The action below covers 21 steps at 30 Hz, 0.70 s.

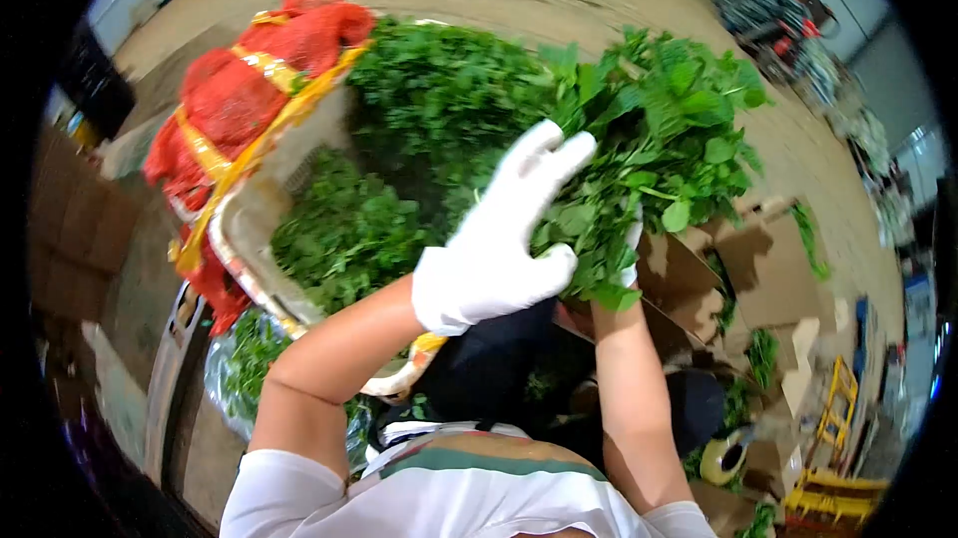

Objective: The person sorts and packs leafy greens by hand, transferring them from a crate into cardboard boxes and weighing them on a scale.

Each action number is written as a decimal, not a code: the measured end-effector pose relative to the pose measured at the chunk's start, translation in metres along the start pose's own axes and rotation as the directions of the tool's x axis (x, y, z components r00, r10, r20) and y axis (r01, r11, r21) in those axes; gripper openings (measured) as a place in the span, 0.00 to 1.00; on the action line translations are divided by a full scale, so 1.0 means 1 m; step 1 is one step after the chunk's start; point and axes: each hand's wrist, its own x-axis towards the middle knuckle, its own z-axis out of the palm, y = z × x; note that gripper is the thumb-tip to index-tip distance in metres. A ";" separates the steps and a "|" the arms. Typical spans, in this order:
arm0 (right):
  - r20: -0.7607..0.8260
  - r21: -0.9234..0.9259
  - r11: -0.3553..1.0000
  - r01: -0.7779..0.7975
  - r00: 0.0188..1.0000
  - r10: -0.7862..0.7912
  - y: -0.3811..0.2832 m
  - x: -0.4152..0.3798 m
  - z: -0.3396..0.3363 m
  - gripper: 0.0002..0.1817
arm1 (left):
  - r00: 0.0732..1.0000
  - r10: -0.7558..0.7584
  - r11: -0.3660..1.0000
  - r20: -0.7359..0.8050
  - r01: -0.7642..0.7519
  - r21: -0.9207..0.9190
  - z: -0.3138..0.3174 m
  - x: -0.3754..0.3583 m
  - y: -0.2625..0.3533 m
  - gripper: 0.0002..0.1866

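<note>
Nearest the camera, the person's striped white shirt (459, 488) is filling the bottom edge, both bare forearms rising from it; the left hand (499, 239), in a white glove, is lying on the bunch of leafy greens (659, 149), fingers (544, 164) stretched and slightly spread over the leaves, thumb pressing the bunch's lower edge; the right hand (631, 244) is mostly hiding behind the bunch, gloved fingertips curling around it, so both hands are clasping the greens; beyond the fingers a basket (249, 239) is holding more greens (419, 129); red mesh sacks (249, 89) are draping its far rim; cardboard boxes (768, 269) are sitting right of the fingers.
</note>
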 end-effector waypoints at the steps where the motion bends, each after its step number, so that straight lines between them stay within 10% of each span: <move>1: 0.000 -0.034 0.999 -0.010 1.000 0.010 -0.026 0.001 -0.024 0.29 | 0.999 -0.038 0.994 -0.015 0.036 -0.103 -0.001 0.005 0.006 0.38; 6: 0.209 -0.412 0.899 0.147 0.976 -0.064 -0.193 -0.049 -0.132 0.29 | 0.900 -0.435 0.767 -0.036 0.350 -0.538 -0.003 -0.008 -0.025 0.35; 13: -0.203 -0.724 0.681 -0.109 0.977 -0.059 -0.245 -0.094 -0.199 0.22 | 0.587 -0.808 0.494 0.046 0.719 -0.488 -0.011 -0.069 -0.096 0.23; 18: -0.309 -0.606 0.723 -0.330 0.936 0.168 -0.177 -0.077 -0.221 0.17 | 0.471 -0.880 0.437 -0.064 0.749 -0.497 -0.029 -0.093 -0.110 0.24; 21: -0.296 -0.100 0.865 -0.492 0.844 0.447 -0.139 -0.063 -0.234 0.15 | 0.395 -0.910 0.402 -0.124 0.774 -0.489 -0.039 -0.103 -0.115 0.23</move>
